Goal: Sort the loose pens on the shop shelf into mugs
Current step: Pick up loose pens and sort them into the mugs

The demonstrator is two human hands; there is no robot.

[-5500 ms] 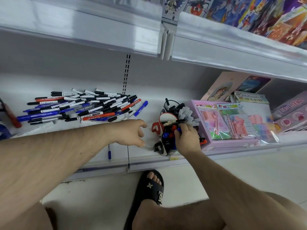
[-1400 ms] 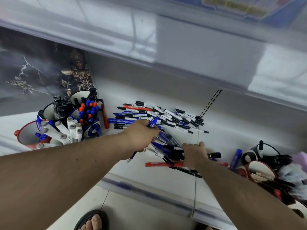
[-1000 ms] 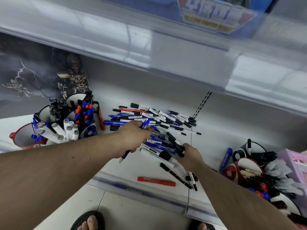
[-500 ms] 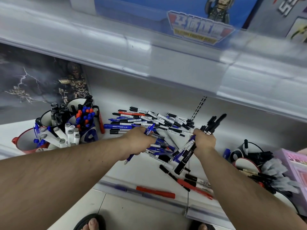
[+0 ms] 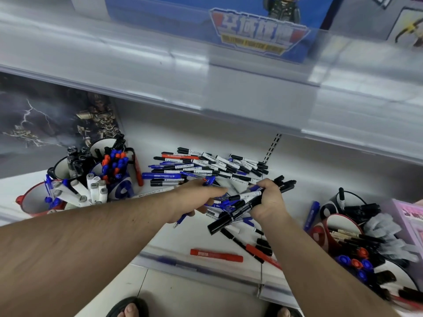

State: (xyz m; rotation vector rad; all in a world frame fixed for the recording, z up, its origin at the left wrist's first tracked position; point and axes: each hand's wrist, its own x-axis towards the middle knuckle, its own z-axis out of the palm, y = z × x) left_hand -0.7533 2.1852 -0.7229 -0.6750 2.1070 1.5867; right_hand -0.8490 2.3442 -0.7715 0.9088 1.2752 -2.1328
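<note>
Pens piled mid-shelf; R hand grips black marker bundle, L hand curled round blue pens.

The right hand, down on the shelf 1 second back, is now up off it with a bundle of black markers clamped slantwise in its fist. The left hand closes in, fingers reaching that bundle, blue pen in its grip throughout.
</note>
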